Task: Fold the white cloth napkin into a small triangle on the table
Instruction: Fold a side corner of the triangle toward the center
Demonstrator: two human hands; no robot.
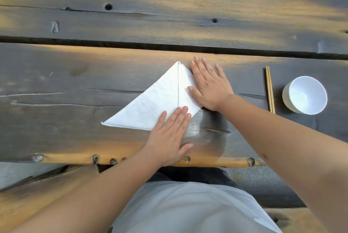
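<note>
The white cloth napkin [154, 104] lies flat on the dark wooden table [75, 86], folded into a triangle with its long point at the lower left and a tip at the top. A flap is folded over on its right side along a vertical edge. My left hand [169, 134] rests flat, fingers together, on the napkin's lower right corner. My right hand [209, 84] lies flat with fingers spread along the right folded edge, thumb on the cloth. Neither hand grips anything.
A pair of wooden chopsticks [270, 89] lies to the right, and a white bowl [305, 95] stands just beyond them. A dark gap between planks [131, 44] runs across behind the napkin. The table's near edge [207, 162] is by my lap.
</note>
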